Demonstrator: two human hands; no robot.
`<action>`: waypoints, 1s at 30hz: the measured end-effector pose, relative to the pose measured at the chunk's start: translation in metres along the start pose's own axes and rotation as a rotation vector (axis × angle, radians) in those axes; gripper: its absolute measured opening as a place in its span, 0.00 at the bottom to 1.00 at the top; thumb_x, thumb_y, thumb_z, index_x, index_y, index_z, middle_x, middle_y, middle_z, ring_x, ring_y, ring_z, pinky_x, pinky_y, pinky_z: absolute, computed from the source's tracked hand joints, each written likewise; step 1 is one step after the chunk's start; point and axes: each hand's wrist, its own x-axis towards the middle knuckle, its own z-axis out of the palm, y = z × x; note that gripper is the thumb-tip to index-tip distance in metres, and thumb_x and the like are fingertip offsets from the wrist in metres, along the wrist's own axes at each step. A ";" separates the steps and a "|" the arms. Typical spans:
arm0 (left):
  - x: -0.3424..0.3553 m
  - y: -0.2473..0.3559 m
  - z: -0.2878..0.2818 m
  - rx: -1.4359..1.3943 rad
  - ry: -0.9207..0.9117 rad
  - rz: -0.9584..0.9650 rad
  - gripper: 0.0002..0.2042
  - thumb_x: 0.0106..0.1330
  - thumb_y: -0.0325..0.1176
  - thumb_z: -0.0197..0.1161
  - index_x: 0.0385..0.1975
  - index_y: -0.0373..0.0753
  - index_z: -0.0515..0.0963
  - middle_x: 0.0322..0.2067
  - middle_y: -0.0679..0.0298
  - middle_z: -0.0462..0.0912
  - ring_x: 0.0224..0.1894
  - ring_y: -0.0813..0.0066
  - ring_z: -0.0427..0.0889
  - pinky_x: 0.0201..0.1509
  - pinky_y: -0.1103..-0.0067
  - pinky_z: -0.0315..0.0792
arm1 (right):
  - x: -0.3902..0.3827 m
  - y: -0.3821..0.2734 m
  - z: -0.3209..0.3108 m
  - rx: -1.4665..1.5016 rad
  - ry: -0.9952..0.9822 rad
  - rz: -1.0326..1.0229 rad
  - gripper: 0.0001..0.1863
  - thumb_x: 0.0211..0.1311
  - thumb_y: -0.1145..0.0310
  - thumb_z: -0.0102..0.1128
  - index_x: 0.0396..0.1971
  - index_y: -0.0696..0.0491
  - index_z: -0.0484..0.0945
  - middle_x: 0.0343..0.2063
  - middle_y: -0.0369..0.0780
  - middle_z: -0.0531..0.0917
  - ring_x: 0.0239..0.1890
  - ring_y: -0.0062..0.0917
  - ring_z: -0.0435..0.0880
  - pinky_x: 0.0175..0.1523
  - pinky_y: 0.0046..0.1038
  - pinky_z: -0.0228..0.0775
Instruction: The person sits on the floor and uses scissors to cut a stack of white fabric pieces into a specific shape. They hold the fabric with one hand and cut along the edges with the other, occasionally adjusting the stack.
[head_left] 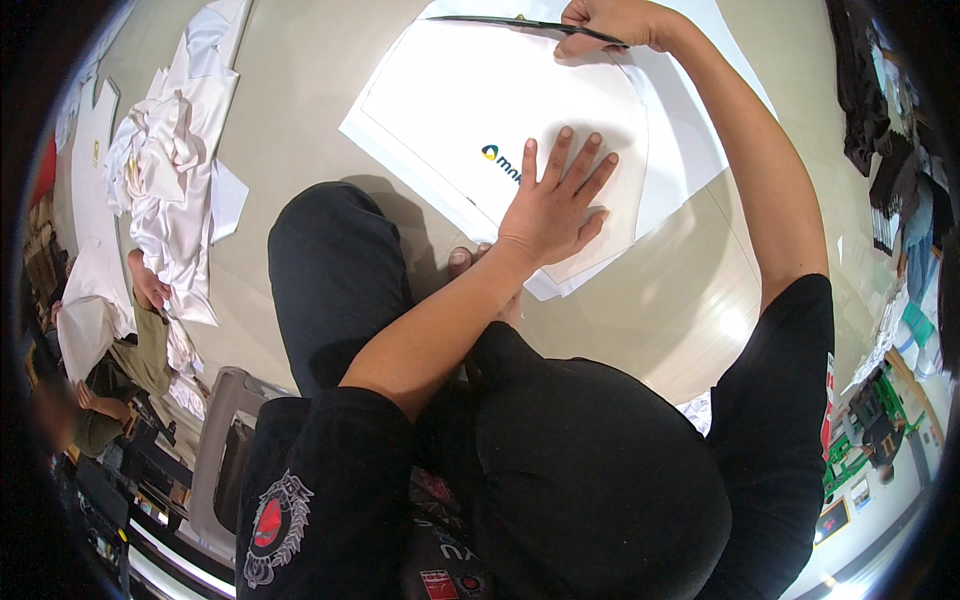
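Observation:
A white sheet with a pattern outline and a small printed logo lies on the floor, over another white layer that shows past its right side. Palm down near the sheet's front right part, my left hand rests with its fingers spread. At the far edge my right hand grips dark scissors, whose long blades point left along that edge. The fingers partly hide the handles. Whether the blades are in the material I cannot tell.
Crumpled white fabric lies on the floor at the left, with another person's hand beside it. Dark clothes are heaped at the far right. My bent left knee is close to the sheet. A grey plastic frame stands at the lower left.

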 end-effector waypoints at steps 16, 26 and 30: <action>0.000 -0.001 -0.002 -0.004 -0.004 0.000 0.37 0.82 0.61 0.47 0.87 0.56 0.54 0.86 0.57 0.50 0.87 0.41 0.41 0.83 0.31 0.43 | 0.009 -0.002 0.001 -0.063 -0.015 0.010 0.18 0.54 0.51 0.79 0.26 0.51 0.87 0.19 0.32 0.81 0.22 0.21 0.77 0.26 0.30 0.66; 0.000 -0.001 -0.001 -0.001 -0.015 0.000 0.37 0.82 0.61 0.46 0.88 0.56 0.54 0.86 0.57 0.50 0.87 0.40 0.40 0.83 0.31 0.43 | 0.007 -0.017 0.003 -0.041 0.006 0.030 0.18 0.53 0.50 0.79 0.25 0.51 0.87 0.19 0.33 0.80 0.21 0.22 0.76 0.26 0.30 0.66; 0.000 0.000 -0.001 0.005 -0.014 0.004 0.37 0.82 0.61 0.47 0.88 0.56 0.53 0.86 0.57 0.51 0.87 0.40 0.40 0.83 0.31 0.42 | 0.008 -0.013 0.004 0.003 -0.011 0.003 0.18 0.53 0.51 0.78 0.25 0.51 0.87 0.19 0.33 0.80 0.21 0.22 0.77 0.26 0.31 0.65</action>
